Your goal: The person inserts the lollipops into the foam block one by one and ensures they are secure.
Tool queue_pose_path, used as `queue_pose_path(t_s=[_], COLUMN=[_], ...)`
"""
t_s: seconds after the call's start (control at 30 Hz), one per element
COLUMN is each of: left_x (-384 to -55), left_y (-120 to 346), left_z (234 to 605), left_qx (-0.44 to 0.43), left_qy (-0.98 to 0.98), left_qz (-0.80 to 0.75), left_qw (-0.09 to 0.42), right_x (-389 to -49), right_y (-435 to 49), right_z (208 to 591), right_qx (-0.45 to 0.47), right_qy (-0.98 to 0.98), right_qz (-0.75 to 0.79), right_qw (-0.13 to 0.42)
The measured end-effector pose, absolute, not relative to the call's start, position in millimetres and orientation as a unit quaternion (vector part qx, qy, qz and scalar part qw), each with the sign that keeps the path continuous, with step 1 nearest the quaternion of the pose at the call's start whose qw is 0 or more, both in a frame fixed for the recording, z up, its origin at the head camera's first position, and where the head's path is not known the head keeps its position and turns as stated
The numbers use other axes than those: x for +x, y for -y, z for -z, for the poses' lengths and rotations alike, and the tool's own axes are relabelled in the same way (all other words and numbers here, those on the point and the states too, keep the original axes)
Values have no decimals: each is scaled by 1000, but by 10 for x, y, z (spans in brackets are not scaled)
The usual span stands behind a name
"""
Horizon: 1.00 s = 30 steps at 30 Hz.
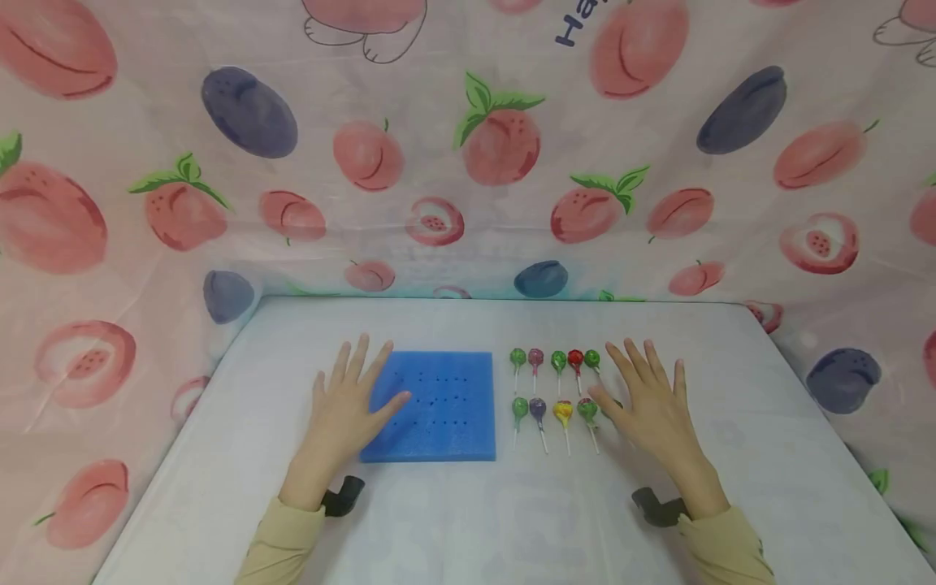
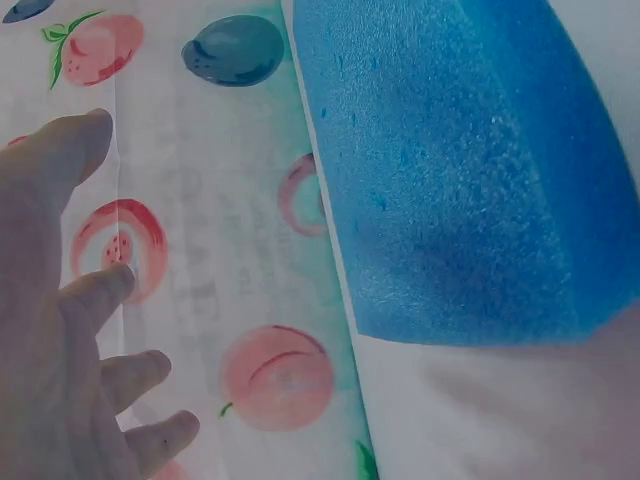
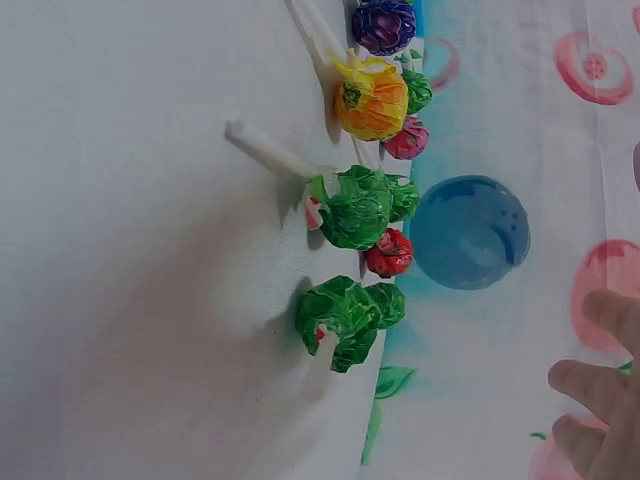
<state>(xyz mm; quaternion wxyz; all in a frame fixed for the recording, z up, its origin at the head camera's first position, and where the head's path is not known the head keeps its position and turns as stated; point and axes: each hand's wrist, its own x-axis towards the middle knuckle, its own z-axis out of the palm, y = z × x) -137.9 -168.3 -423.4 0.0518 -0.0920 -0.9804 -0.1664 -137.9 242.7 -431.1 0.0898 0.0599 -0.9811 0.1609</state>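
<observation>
Left wrist: blue block [image 2: 440, 180] cropped

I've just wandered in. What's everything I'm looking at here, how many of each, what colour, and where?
Block with small holes: 1, blue, on the table, left of the lollipops
Green lollipops: 6, three in the back row, three in the front; one is mostly hidden by the right hand in the head view
Pink lollipop: 1, back row
Red lollipop: 1, back row
Purple lollipop: 1, front row
Yellow lollipop: 1, front row
Table: 1, white, under everything
Fruit-printed sheet: pale pink, behind and beside the table
Wrist pieces: 2, black, one at each wrist
Sleeves: 2, tan, one per arm
Hands: 2, bare; left hand by the block, right hand by the lollipops
</observation>
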Motion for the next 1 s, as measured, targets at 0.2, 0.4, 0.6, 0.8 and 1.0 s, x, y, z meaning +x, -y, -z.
queue_pose_path(t_s=[0.2, 0.4, 0.6, 0.8, 1.0], left_x=[-1363, -1355, -1344, -1352, -1392], left_y=[1703, 1740, 1780, 1798, 1833], left_z=[4246, 4286, 4356, 4400, 4467], left_qx=[-100, -102, -97, -94, -92], left_qy=[977, 972, 963, 956, 946], left_qz=[181, 200, 246, 276, 309], left_qw=[60, 62, 46, 36, 24], right_x=[-1350, -1320, -1293, -1277, -1260], right_y=[-2434, -2457, -2489, -2505, -2536], right_z=[4338, 4377, 4420, 4459, 4488], right_qx=[51, 53, 64, 62, 70], right_qy=[982, 980, 978, 978, 974], right_qz=[-160, -169, -176, -177, -196], right_qw=[87, 87, 92, 86, 88])
